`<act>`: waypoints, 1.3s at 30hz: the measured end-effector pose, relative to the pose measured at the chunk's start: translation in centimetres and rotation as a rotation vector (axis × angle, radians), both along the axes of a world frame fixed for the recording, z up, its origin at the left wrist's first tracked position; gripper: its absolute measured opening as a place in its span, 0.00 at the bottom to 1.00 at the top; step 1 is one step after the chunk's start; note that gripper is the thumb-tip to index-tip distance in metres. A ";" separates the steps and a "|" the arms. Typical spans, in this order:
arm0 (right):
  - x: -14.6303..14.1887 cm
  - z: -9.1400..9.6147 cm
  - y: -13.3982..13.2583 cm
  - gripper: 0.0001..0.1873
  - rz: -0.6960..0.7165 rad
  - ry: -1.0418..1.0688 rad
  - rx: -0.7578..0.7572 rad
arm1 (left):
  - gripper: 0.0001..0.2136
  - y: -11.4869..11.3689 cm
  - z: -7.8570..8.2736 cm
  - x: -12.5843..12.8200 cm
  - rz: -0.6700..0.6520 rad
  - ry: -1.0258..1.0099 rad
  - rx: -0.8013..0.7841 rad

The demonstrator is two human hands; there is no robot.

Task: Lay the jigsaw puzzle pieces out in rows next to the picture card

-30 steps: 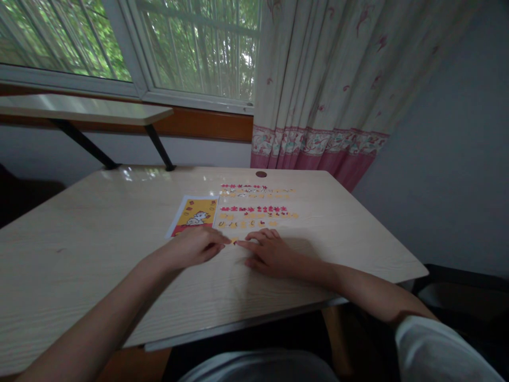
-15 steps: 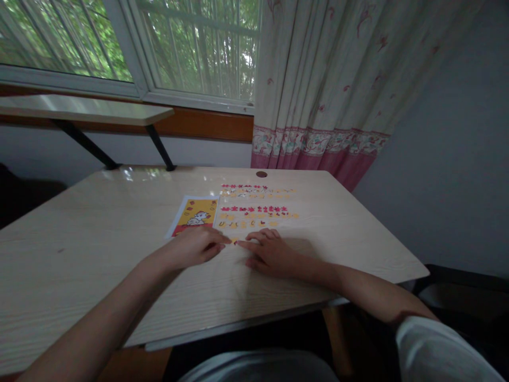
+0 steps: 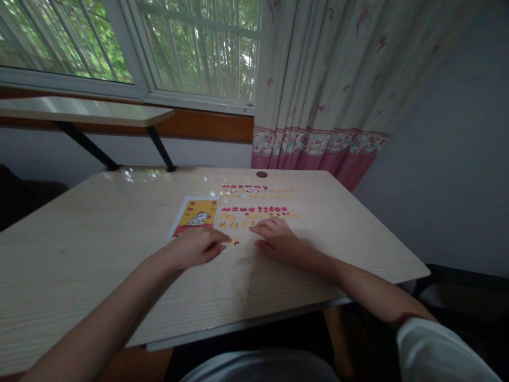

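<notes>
My left hand [image 3: 196, 247] lies palm down on the pale wooden table [image 3: 91, 249], fingers stretched out toward a small yellow and red puzzle piece [image 3: 236, 242] just past its fingertips. My right hand [image 3: 277, 237] rests flat further right, fingers spread, its fingertips at the nearest row of small yellow puzzle pieces [image 3: 242, 224]. Beyond lie more rows of red and yellow pieces [image 3: 258, 210]. A yellow reference picture with a white cartoon animal [image 3: 196, 215] lies to the left of the rows.
A round cable hole [image 3: 261, 174] sits near the table's far edge. A narrow shelf on black brackets [image 3: 83, 111] stands under the window at the back left. A patterned curtain [image 3: 330, 85] hangs behind the table on the right.
My right hand has drawn away from the left, moving up and right to the nearest row of pieces. The small piece between the hands now lies uncovered. The left hand has barely moved.
</notes>
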State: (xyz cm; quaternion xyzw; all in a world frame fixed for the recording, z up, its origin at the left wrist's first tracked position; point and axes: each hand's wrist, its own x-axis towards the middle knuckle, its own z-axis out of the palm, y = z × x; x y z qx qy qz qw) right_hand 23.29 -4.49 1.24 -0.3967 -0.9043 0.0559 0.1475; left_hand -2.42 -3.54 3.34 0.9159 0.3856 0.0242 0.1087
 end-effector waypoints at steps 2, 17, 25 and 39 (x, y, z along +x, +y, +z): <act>0.7 -0.1 1.2 0.19 -0.070 -0.005 0.018 | 0.15 -0.1 0.2 0.1 0.003 0.011 0.008; 2.7 0.6 2.4 0.07 0.162 0.040 -0.095 | 0.15 -0.4 -0.9 1.1 0.015 -0.007 0.108; 3.3 1.5 2.8 0.10 0.242 -0.099 -0.177 | 0.15 -0.3 -1.6 1.2 0.032 -0.022 0.125; 5.4 0.2 2.3 0.09 -0.079 0.376 -0.530 | 0.14 -0.3 -2.5 1.5 0.040 -0.097 0.110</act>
